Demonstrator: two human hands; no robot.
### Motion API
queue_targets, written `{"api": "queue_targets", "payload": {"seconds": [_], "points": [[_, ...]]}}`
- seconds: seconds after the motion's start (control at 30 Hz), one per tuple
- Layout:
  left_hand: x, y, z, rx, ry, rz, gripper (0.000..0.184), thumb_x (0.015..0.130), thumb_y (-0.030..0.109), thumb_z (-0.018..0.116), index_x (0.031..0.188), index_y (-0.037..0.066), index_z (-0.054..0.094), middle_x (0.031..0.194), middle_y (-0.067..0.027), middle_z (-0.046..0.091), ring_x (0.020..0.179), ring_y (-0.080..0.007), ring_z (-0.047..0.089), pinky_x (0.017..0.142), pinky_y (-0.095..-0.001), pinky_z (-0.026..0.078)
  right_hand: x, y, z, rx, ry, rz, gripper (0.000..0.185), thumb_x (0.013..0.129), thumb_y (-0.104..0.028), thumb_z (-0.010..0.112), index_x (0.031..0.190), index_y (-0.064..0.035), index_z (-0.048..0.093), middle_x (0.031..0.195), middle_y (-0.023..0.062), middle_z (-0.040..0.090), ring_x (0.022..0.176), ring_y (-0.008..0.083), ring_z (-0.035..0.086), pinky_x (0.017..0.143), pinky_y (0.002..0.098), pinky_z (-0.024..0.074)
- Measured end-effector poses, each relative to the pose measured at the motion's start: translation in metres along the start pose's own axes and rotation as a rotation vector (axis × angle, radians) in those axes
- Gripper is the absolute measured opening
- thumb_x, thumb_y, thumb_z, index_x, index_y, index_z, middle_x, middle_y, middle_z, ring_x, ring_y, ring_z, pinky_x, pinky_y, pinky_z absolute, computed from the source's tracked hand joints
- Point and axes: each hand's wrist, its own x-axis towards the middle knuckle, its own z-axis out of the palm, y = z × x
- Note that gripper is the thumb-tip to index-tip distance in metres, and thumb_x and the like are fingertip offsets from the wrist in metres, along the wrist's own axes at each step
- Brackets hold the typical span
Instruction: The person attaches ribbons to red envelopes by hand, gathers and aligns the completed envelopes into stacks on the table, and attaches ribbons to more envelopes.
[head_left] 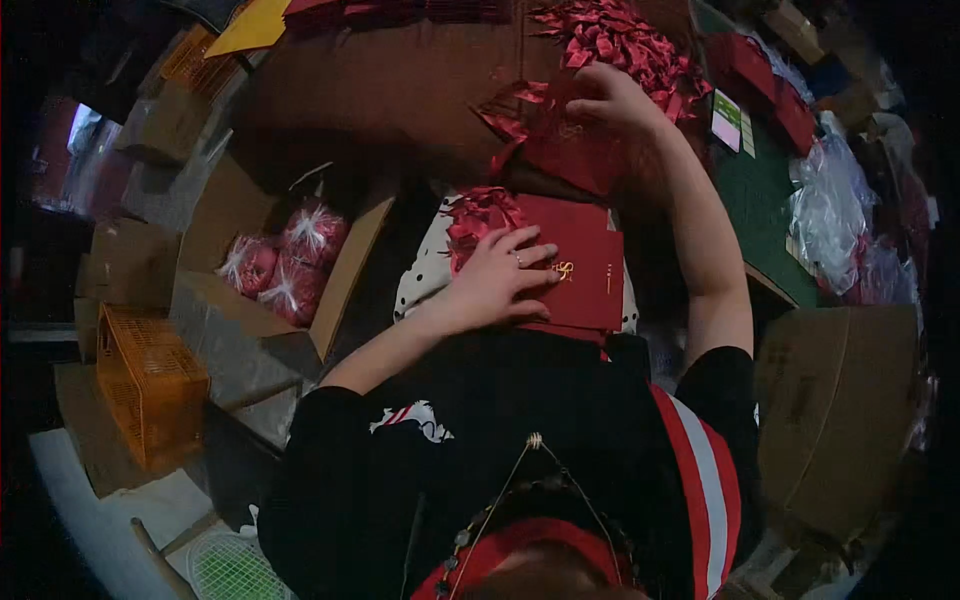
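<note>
My left hand (505, 275) lies flat with fingers spread on a dark red, flat paper bag or folder (590, 260) with gold lettering, in my lap. A ring is on one finger. Beside that hand, a bunch of shiny red ribbons (480, 215) rests at the red item's left edge. My right hand (615, 100) is stretched forward over another dark red piece (570, 155) with a ribbon strip, near a large heap of red ribbons (635, 45). Its thumb and forefinger are apart, and nothing shows between them; the other fingers are partly hidden.
At the left, an open cardboard box (350, 270) holds red bundles in clear plastic (300, 255). An orange crate (150, 385) stands farther left. A phone (727, 120) lies on the green surface (745, 195) at right, near clear plastic bags (830, 205). A brown surface (400, 90) spans ahead.
</note>
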Motion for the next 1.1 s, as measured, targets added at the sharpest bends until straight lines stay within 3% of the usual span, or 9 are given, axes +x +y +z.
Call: {"api": "queue_targets", "payload": {"seconds": [0.2, 0.27, 0.33, 0.43, 0.5, 0.53, 0.7, 0.97, 1.1], "points": [[-0.001, -0.003, 0.002, -0.034, -0.026, -0.052, 0.054, 0.080, 0.052, 0.072, 0.121, 0.017, 0.069, 0.141, -0.0070, 0.054, 0.139, -0.0347, 0.036, 0.113, -0.0553, 0.027, -0.047, -0.043, -0.033, 0.601, -0.062, 0.264, 0.043, 0.089, -0.018, 0.074, 0.126, -0.0022, 0.059, 0.116, 0.0049, 0.066, 0.108, 0.0129, 0.061, 0.092, 0.0283, 0.0500], [-0.002, -0.004, 0.006, -0.003, 0.030, -0.030, 0.055, 0.082, 0.056, 0.068, 0.121, 0.018, 0.069, 0.134, -0.0086, 0.059, 0.134, -0.0356, 0.042, 0.113, -0.0548, 0.026, -0.062, -0.042, -0.021, 0.550, -0.248, 0.231, 0.056, 0.087, -0.034, 0.076, 0.131, -0.0027, 0.059, 0.125, 0.0105, 0.063, 0.118, 0.0215, 0.059, 0.100, 0.0357, 0.0471], [0.012, 0.017, -0.030, -0.056, -0.457, -0.356, 0.056, 0.085, 0.061, 0.063, 0.120, 0.018, 0.070, 0.105, -0.0141, 0.069, 0.109, -0.0375, 0.056, 0.100, -0.0541, 0.038, -0.067, -0.047, -0.005, 0.502, -0.607, 0.181, 0.051, 0.087, -0.036, 0.075, 0.124, -0.0028, 0.063, 0.117, 0.0112, 0.067, 0.109, 0.0221, 0.062, 0.095, 0.0345, 0.0484], [-0.010, -0.004, 0.006, -0.090, -0.135, -0.191, 0.052, 0.085, 0.060, 0.064, 0.095, 0.011, 0.075, 0.095, -0.0138, 0.067, 0.099, -0.0359, 0.056, 0.088, -0.0481, 0.040, -0.088, -0.033, 0.038, 0.324, -0.556, 0.111, 0.032, 0.090, -0.024, 0.071, 0.110, -0.0003, 0.063, 0.093, 0.0037, 0.064, 0.087, 0.0133, 0.058, 0.079, 0.0314, 0.0493], [-0.017, -0.008, 0.005, -0.179, -0.052, -0.163, 0.044, 0.087, 0.052, 0.067, 0.101, 0.011, 0.074, 0.099, -0.0135, 0.066, 0.097, -0.0338, 0.055, 0.089, -0.0443, 0.039, -0.101, -0.050, 0.043, 0.401, -0.604, 0.402, 0.034, 0.088, -0.025, 0.073, 0.110, -0.0002, 0.063, 0.091, 0.0070, 0.065, 0.088, 0.0161, 0.060, 0.082, 0.0326, 0.0491], [-0.017, -0.008, 0.003, -0.196, 0.051, -0.082, 0.036, 0.087, 0.044, 0.070, 0.102, 0.012, 0.074, 0.102, -0.0131, 0.066, 0.096, -0.0331, 0.055, 0.087, -0.0428, 0.041, -0.104, -0.021, 0.067, 0.277, -0.572, 0.158, 0.045, 0.089, -0.036, 0.072, 0.119, -0.0031, 0.063, 0.107, 0.0152, 0.065, 0.103, 0.0285, 0.061, 0.091, 0.0398, 0.0478], [-0.024, -0.016, -0.003, -0.103, 0.351, 0.169, 0.024, 0.080, 0.027, 0.081, 0.096, 0.010, 0.073, 0.099, -0.0074, 0.069, 0.086, -0.0268, 0.063, 0.073, -0.0370, 0.051, -0.122, -0.007, 0.092, 0.108, -0.379, -0.053, 0.054, 0.087, -0.034, 0.072, 0.127, -0.0013, 0.058, 0.132, 0.0183, 0.054, 0.125, 0.0362, 0.046, 0.107, 0.0435, 0.0392], [-0.069, -0.050, -0.003, 0.239, 0.181, -0.371, 0.025, 0.083, 0.029, 0.070, 0.096, 0.008, 0.072, 0.100, -0.0090, 0.065, 0.102, -0.0307, 0.058, 0.090, -0.0448, 0.048, -0.116, -0.037, 0.067, 0.028, -0.552, 0.150, 0.063, 0.087, -0.043, 0.068, 0.138, -0.0103, 0.051, 0.126, 0.0232, 0.059, 0.124, 0.0407, 0.050, 0.106, 0.0474, 0.0398], [-0.087, -0.053, 0.009, 0.025, 0.245, -0.504, 0.029, 0.084, 0.029, 0.066, 0.103, 0.008, 0.070, 0.102, -0.0143, 0.063, 0.103, -0.0345, 0.058, 0.091, -0.0453, 0.048, -0.095, -0.033, 0.068, -0.057, -0.775, 0.204, 0.099, 0.078, -0.068, 0.067, 0.155, -0.0179, 0.030, 0.147, 0.0269, 0.037, 0.135, 0.0447, 0.038, 0.110, 0.0525, 0.0368]]}}
